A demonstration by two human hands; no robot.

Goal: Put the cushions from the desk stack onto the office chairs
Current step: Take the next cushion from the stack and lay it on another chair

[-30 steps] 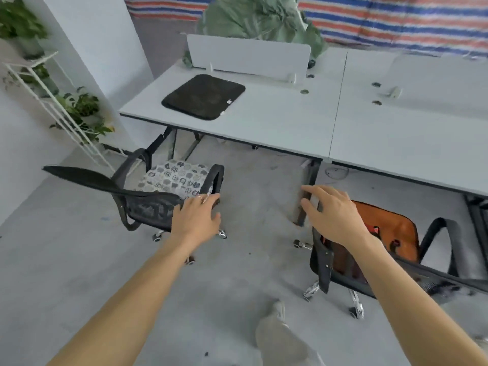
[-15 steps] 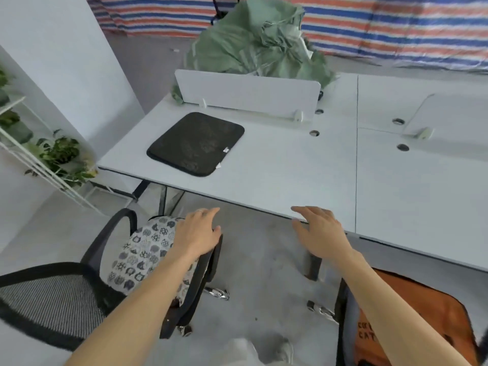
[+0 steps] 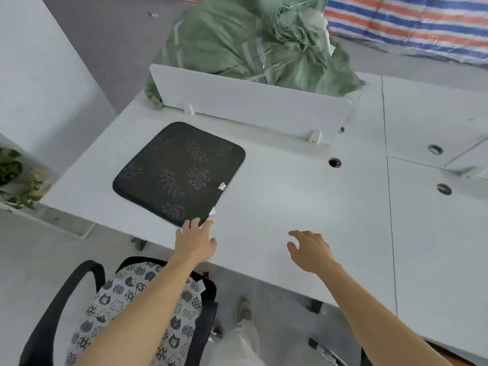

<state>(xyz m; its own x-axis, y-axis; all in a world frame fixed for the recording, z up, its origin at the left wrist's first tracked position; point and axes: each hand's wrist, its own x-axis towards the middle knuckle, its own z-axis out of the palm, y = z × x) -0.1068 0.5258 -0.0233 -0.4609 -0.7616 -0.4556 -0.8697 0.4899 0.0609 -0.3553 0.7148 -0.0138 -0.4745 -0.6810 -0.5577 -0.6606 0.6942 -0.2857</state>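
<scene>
Here, a black cushion (image 3: 179, 173) with a faint leaf-and-flower pattern is seen lying flat on the white desk (image 3: 290, 202), toward its left end and just in front of a white divider panel (image 3: 250, 104). The left hand (image 3: 195, 241) is stretched forward over the desk's near edge, its fingers fairly straight and a little spread. Its fingertips are placed at the cushion's near corner, touching it or all but touching it, and nothing is gripped. A ring (image 3: 195, 222) is worn on one finger. The right hand (image 3: 310, 250) is held over the bare desk top further right, well apart from the cushion, with fingers loosely spread and slightly bent; nothing is held in it. The two hands are kept apart from each other. Beneath the left forearm a black office chair (image 3: 63, 297) is drawn up near the desk, and a cat-print cushion (image 3: 124, 299) is already laid on its seat. Behind the divider a crumpled green sack (image 3: 250, 40) is heaped, and a red, white and blue striped tarpaulin (image 3: 409, 25) is spread beyond it. A round cable hole (image 3: 334, 163) is cut into the desk top right of the divider. A second white desk (image 3: 435, 247) is joined on the right. Potted greenery (image 3: 10, 167) is glimpsed at the far left, and a light shoe (image 3: 244, 309) is seen on the grey floor between the arms.
</scene>
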